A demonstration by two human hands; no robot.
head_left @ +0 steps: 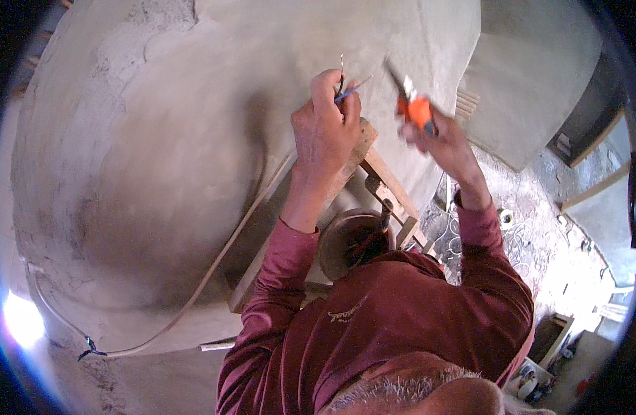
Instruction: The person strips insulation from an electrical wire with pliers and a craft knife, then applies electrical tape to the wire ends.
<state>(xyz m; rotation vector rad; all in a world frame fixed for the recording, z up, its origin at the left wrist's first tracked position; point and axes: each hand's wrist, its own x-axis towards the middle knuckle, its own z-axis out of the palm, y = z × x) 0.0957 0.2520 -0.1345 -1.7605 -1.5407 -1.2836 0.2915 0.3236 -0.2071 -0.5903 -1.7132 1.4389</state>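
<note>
Near the wall, my left hand (323,128) is raised with its fingers pinched on electrical wires. A blue wire (352,92) and a dark wire (341,84) stick out above the fingertips, both with bare, thin ends. A pale cable (214,270) rises along the wall and goes out of sight behind my left forearm. To the right, apart from the wires, my right hand (446,142) grips an orange-handled tool (419,111) with a dark, narrow, pointed end. Blur hides whether this is pliers or a knife.
A wooden ladder-like frame (390,178) stands close below my hands, with a round bucket (332,238) beside it. The plastered wall (159,173) is in front. Dark-taped cable ends (91,349) lie at lower left. Loose wire and debris cover the floor (539,242) at right.
</note>
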